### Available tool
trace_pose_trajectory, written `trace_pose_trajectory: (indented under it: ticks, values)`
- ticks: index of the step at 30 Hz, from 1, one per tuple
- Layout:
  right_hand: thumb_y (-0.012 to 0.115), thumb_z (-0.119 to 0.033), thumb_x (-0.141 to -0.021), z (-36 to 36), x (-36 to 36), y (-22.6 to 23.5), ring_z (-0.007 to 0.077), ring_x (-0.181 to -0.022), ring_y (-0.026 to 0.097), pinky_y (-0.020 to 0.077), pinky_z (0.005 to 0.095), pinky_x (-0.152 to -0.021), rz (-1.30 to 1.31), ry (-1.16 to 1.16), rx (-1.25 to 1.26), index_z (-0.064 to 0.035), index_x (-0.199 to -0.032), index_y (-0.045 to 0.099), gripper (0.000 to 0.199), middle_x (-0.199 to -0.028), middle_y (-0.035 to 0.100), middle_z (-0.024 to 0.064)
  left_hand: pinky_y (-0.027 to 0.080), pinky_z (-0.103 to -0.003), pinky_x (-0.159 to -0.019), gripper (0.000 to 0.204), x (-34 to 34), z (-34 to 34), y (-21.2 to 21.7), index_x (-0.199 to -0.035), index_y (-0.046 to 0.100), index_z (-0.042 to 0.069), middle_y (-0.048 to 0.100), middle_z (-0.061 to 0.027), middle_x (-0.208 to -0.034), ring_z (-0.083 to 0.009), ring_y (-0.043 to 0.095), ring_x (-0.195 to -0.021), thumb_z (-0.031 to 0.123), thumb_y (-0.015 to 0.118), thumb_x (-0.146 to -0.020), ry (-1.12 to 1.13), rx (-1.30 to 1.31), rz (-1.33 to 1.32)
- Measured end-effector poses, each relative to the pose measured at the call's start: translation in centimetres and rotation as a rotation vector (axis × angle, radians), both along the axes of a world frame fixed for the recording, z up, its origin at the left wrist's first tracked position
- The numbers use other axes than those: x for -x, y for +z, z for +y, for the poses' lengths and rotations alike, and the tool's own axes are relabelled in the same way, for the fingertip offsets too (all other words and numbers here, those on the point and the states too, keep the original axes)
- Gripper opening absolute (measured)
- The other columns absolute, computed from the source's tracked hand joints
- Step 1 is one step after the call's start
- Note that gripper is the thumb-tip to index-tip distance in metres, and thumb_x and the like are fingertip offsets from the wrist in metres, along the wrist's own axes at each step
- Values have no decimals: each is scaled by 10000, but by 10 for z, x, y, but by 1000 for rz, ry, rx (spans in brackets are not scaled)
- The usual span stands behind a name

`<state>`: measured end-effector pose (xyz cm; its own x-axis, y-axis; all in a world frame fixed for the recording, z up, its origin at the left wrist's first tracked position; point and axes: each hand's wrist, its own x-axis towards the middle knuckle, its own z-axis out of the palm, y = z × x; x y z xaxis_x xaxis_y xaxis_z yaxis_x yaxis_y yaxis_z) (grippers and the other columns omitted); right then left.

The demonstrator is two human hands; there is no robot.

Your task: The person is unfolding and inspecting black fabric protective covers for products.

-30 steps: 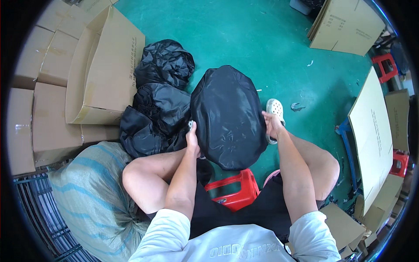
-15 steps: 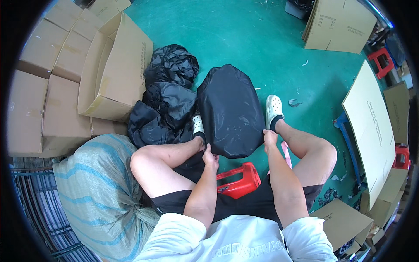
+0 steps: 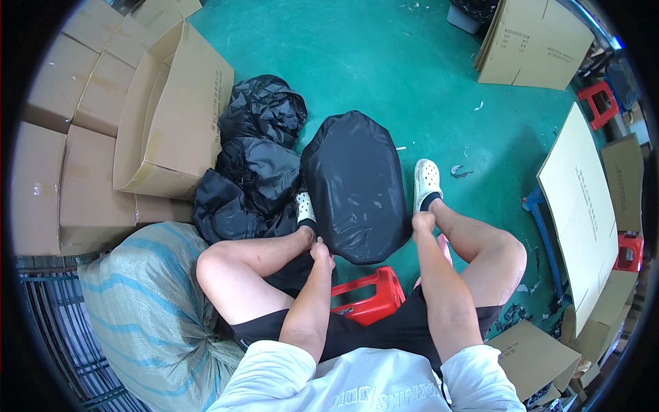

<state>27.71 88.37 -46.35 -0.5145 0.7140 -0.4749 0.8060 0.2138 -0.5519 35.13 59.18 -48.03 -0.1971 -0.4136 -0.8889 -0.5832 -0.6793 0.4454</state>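
Note:
In front of me, between my feet, is a black fabric cover (image 3: 354, 185), drawn over a rounded oblong form with a fairly smooth top. What lies under the cloth is hidden. My left hand (image 3: 321, 254) is closed at its near left edge, fingers pinched. On the near right side my right hand (image 3: 423, 224) is closed too, its knuckles up against the cover's rim. Just left of the cover, crumpled black fabric (image 3: 257, 165) lies in a heap on the floor.
Stacked cardboard boxes (image 3: 96, 172) and an open box (image 3: 180, 113) stand at the left. A bulging striped woven sack (image 3: 147, 288) sits by my left knee. Between my thighs shows a red plastic stool (image 3: 386, 295). A large cardboard sheet (image 3: 580, 206) leans at the right.
The whole view has shifted slightly. The covered form sits a little nearer to me, and both hands stay closed at its edges.

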Motion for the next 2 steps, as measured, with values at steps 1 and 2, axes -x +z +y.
trace_pose_trajectory:
  ticks: [1,2]
  values:
    - [639,-210,-850,16,15,1,392,-984,688,528,478,-842,37,-45,12,20,-952,733,268,-1024,711,246,449,-334,-666,294,8,-6,-9,-1142,643,110,674,-15,-1046,-168,606,-835,360,574,-1002,4,41,-45]
    - [639,-210,-850,-15,29,16,392,-984,688,528,478,-842,69,-8,60,20,-952,733,268,-1024,711,246,468,-369,-648,377,15,-60,-29,-1171,639,74,670,-49,-1046,-185,608,-821,381,633,-953,-118,138,-61]
